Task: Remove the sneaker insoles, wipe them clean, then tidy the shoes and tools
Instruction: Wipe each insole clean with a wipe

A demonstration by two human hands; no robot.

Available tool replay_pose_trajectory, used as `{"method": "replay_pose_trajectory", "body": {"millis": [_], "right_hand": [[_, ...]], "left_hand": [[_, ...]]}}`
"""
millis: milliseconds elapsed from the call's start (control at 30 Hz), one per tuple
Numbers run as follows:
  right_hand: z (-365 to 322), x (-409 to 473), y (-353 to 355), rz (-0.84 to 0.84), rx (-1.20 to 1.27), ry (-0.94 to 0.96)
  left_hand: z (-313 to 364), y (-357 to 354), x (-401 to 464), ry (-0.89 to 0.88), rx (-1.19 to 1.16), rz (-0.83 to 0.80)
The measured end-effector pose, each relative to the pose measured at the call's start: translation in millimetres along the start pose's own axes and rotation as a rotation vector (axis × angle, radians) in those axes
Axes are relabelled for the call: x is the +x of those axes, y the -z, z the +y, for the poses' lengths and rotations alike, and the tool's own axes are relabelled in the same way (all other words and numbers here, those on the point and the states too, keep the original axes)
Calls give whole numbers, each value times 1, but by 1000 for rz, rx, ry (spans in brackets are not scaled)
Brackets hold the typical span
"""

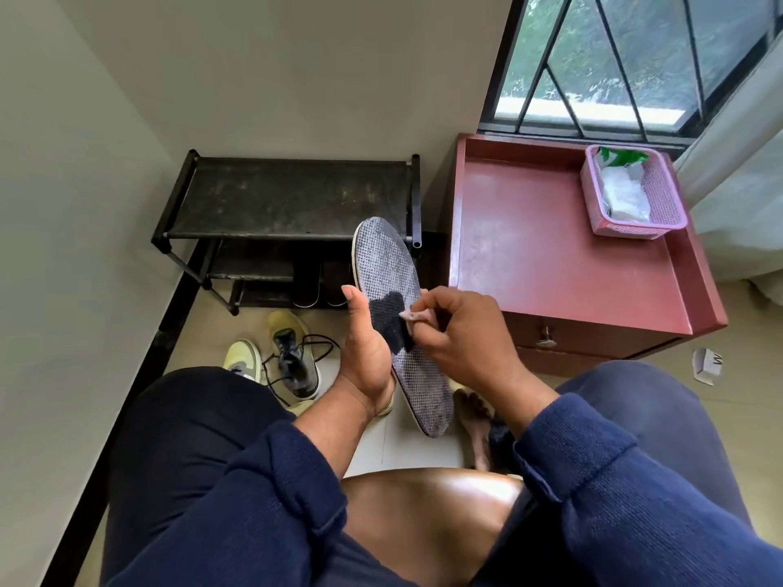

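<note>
Two bare hands work on one grey mesh insole (392, 298), held up over the lap of a seated person in navy sleeves. The left hand (365, 353) is clamped on the insole's left edge near its middle, thumb upright along the rim — a grip that seems meant to keep the flexible piece steady and its top face turned toward the camera. The right hand (464, 332) has its fingertips pinched together on a small crumpled wipe (410, 316), pressed against the insole where a dark wet patch spreads, so the wiping looks to be under way, not finished.

At about nine o'clock from the hands, on the tiled floor, lie the two pale yellow sneakers (292, 353) with loose black laces, near each other and within easy reach. At twelve o'clock stands a black shoe rack (288, 197), its top shelf bare. At two o'clock sits a red bedside cabinet (563, 264) — in its far corner, a pink basket (661, 218) holds a pack of wipes, likely kept close for refills. Whether the second insole is already out cannot be told.
</note>
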State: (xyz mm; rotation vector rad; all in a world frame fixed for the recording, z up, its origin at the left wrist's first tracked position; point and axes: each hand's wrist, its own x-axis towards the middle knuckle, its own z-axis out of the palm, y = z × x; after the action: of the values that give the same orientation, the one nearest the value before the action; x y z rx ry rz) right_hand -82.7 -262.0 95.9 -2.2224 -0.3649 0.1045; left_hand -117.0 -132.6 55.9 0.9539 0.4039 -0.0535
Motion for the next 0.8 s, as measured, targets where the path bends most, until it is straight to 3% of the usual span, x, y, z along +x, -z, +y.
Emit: {"method": "replay_pose_trajectory", "body": {"millis": [133,367,533,700,800], "right_hand": [[11,8,9,98,-64,-107],[5,8,15,210,2,-101],[0,2,8,45,82,-14],[10,10,13,158,53,-117],[4,4,9,69,114,-74]], "left_hand": [[0,-1,0,-1,13,-27],[3,0,-1,-21,15,-37],[1,4,1,37,87,-50],[1,1,-2,54,110,-67],[2,1,-4,70,62,-120]]}}
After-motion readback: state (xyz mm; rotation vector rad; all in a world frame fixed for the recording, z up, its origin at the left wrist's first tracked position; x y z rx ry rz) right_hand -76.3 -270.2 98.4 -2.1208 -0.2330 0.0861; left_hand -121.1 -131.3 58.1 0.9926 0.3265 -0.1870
